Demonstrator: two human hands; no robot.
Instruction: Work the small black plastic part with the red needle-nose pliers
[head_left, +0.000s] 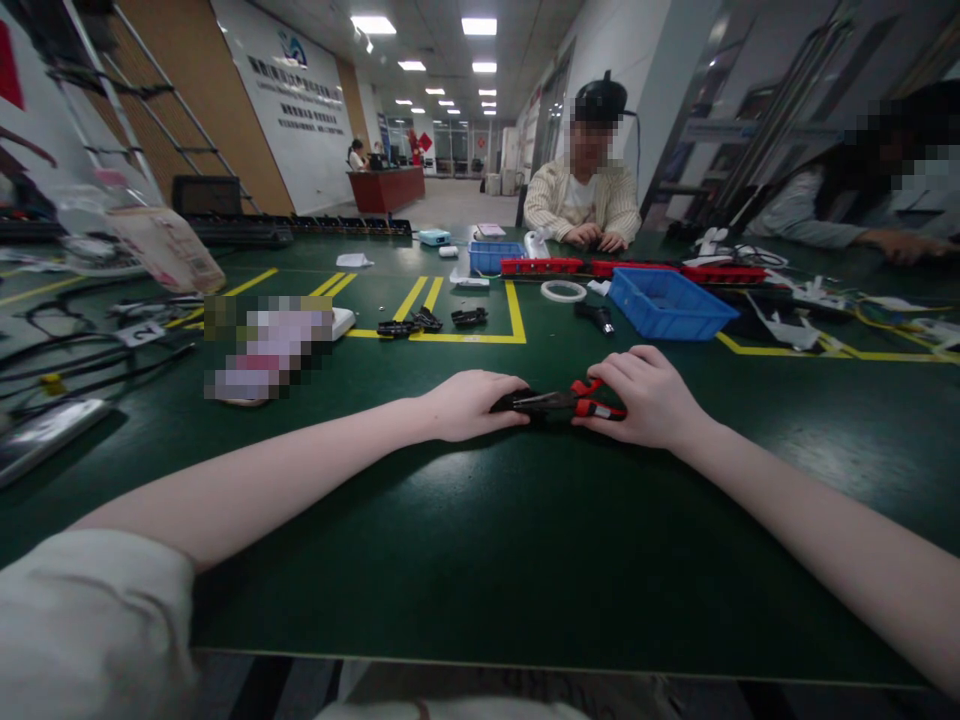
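My left hand is closed around a small black part at the middle of the green table. Most of that part is hidden by my fingers, so its kind cannot be made out. In my right hand are pliers with red and black handles. Their long narrow jaws point left and reach the black part; whether they pinch it is too small to tell. Beyond my hands, several similar black pieces lie near the yellow tape lines.
Past my right hand stand a blue bin, a black tool and a tape roll. A phone lies left, near dark cables and a bagged bottle. Another person sits opposite, behind red strips.
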